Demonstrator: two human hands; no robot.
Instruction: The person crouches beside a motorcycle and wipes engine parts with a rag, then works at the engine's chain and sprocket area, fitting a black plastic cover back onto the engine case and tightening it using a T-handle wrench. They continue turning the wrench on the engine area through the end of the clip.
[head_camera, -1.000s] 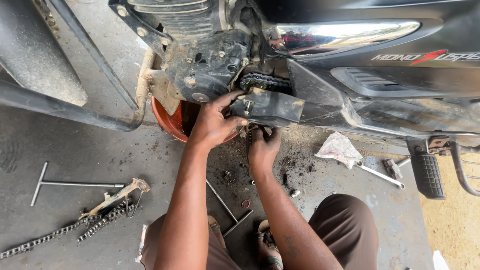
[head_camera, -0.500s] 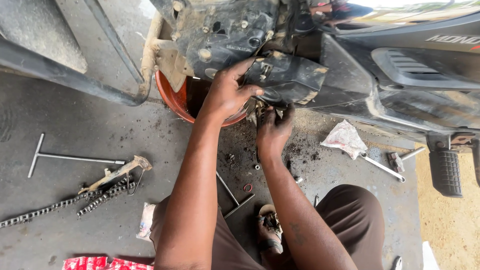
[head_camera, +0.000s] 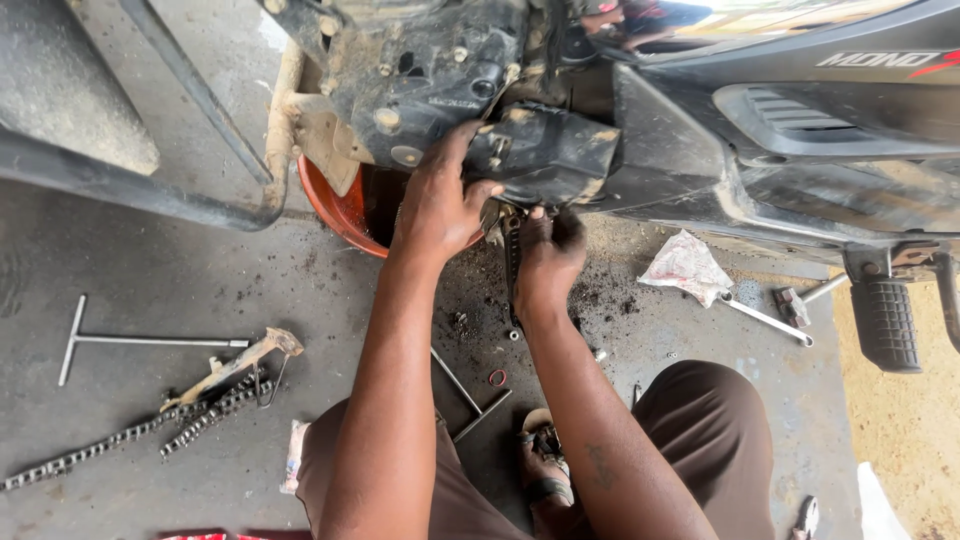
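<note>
The left hand (head_camera: 437, 205) hides much of the orange basin (head_camera: 340, 210); the drive chain (head_camera: 120, 440) runs off the left edge.

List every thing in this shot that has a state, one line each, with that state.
Left hand: pressed on the black cover, fingers spread.
Right hand: closed around a dark part below the cover.
Black cover: held against the engine, tilted.
Orange bowl: on the floor under the engine, partly hidden.
Loose chain: lying slack on the floor.
T-handle wrench: lying flat, untouched.
Rag: crumpled on the floor.
Footpeg: folded down.
</note>
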